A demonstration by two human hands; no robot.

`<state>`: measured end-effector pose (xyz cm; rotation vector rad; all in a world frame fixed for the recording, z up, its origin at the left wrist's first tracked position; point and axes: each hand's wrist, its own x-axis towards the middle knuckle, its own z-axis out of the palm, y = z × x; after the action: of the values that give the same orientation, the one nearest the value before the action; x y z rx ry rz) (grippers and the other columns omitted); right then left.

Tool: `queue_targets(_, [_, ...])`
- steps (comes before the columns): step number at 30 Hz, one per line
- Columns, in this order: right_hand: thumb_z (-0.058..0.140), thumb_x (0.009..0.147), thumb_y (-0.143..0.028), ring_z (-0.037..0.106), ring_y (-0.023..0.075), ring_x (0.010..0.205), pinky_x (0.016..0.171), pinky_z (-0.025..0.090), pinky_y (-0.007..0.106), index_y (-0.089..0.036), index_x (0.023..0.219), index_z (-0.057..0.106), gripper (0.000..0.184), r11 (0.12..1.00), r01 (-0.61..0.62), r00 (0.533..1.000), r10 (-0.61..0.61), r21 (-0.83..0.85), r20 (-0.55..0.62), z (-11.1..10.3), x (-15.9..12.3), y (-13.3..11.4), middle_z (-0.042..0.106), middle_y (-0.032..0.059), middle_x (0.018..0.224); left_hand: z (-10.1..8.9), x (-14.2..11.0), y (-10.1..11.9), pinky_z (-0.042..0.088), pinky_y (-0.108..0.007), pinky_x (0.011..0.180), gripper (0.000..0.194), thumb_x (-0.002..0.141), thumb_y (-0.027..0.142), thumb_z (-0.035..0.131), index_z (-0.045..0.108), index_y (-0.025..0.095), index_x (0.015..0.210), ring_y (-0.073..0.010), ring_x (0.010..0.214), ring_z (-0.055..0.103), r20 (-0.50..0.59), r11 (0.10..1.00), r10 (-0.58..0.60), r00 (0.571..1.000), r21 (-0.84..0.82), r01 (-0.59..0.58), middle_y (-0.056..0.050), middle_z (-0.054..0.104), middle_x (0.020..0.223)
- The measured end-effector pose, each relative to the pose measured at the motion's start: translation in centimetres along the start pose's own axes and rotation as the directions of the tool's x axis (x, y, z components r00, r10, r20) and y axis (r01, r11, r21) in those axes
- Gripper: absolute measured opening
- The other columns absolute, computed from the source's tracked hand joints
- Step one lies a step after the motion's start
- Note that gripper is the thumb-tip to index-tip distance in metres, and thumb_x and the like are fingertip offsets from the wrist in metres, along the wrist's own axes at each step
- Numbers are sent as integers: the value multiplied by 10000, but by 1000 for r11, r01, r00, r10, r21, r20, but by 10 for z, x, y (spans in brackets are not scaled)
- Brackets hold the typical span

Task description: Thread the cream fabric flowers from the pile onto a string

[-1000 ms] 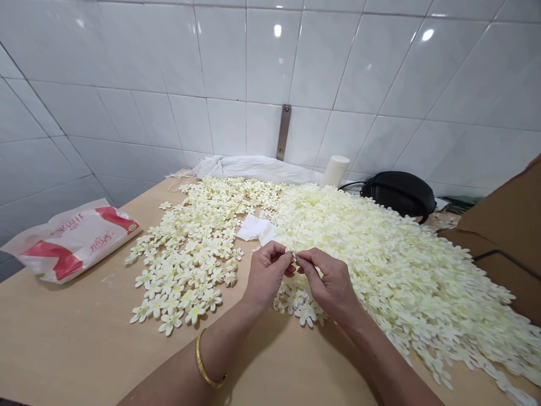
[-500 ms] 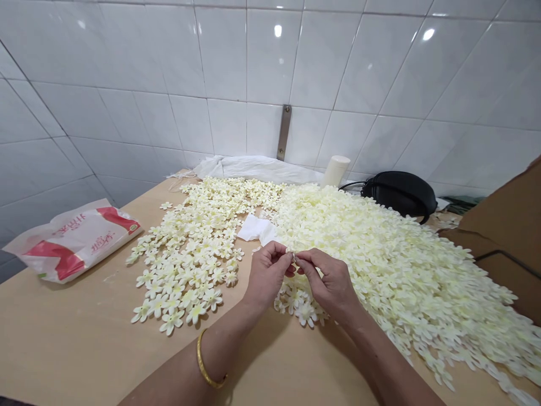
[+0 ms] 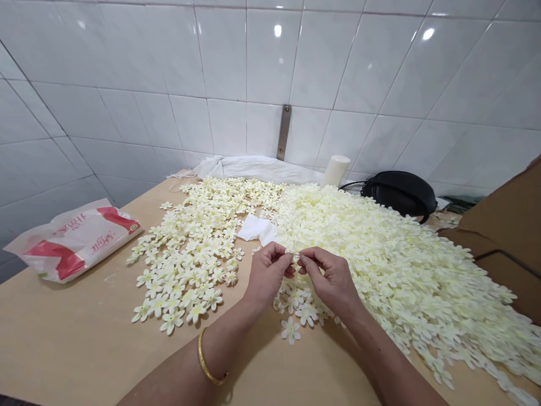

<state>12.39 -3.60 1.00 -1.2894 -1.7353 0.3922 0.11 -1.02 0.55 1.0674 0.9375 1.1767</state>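
My left hand (image 3: 269,272), with a gold bangle (image 3: 206,361) on its wrist, is closed in a pinch of thumb and forefinger. Facing it, my right hand (image 3: 332,281) pinches the same way, its fingertips a small gap from the left ones. Whatever lies between the fingers is too small to make out. A single pale artificial flower (image 3: 291,330) lies on the table below my hands. Spread to the left are cream flowers with yellow centres (image 3: 186,270). Under and right of my right hand is a large heap of flat pale petal pieces (image 3: 406,276).
A white paper piece (image 3: 256,228) lies between the two flower groups. On the left sits a red and white plastic packet (image 3: 80,239). At the back are white cloth (image 3: 249,167), a cream cylinder (image 3: 336,171) and a black bag (image 3: 399,193). Cardboard (image 3: 502,225) stands at right.
My fingertips have drawn slightly apart, the right hand shifting a little right. A flower now lies on the table below my hands where bare wood showed before.
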Motion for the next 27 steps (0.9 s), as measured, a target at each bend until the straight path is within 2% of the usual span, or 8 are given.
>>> queue_targets(3, [452,786,-184,545,127,551,488,422,220,-163,712,587,155,999,-15,999,13,-51,-42,0,0,1,593,16,610,0,0,-2,426,-216,483,142,612,222,581,470,163,545,-84,438,483,-15,999,19,1000,45,-18,49,477,450])
queue_targets(6, [480,773,-184,555,135,598,532,435,231,-167,753,589,112,995,35,996,-42,-90,-76,1,0,1,611,27,671,1,0,-6,397,-208,474,136,623,200,548,446,172,538,-81,441,463,-7,992,70,997,108,-69,55,448,458])
queue_targets(10, [468,782,-157,557,134,620,571,433,235,-170,765,600,134,990,95,994,-101,-106,-44,1,0,0,610,24,682,0,1,-12,377,-210,492,139,664,215,514,437,178,554,-90,482,459,32,964,148,988,216,-152,49,426,496])
queue_targets(17, [444,788,-143,543,129,583,539,409,229,-162,730,596,164,988,63,997,-70,-138,-43,2,-1,0,600,22,648,-1,-1,-14,378,-220,503,141,681,237,508,451,180,566,-98,496,457,80,942,178,981,274,-193,39,436,511])
queue_targets(19, [448,783,-146,526,126,545,510,397,228,-155,713,586,155,983,34,994,-52,-181,-97,0,0,1,584,22,617,0,-1,-12,388,-222,505,124,674,221,506,452,179,570,-100,495,465,73,950,163,984,259,-176,39,443,503])
queue_targets(22, [445,781,-164,515,131,521,475,388,230,-160,693,568,151,966,-33,967,-33,-255,-252,-10,3,8,578,28,604,0,-1,-9,414,-232,508,112,666,213,506,444,176,581,-101,485,478,42,975,98,994,198,-104,40,453,498])
queue_targets(25, [462,760,-183,538,159,571,517,411,261,-163,744,562,102,912,-124,895,-67,-390,-441,-24,7,15,591,46,656,0,0,-9,428,-239,511,122,670,235,513,441,172,595,-99,481,479,28,986,69,997,151,-73,40,459,511])
queue_targets(27, [491,744,-197,544,172,597,553,423,284,-158,796,557,93,883,-159,858,-97,-441,-505,-28,8,15,588,50,676,0,0,-10,418,-233,509,129,680,244,510,444,171,598,-96,483,469,34,980,99,995,169,-103,42,451,508])
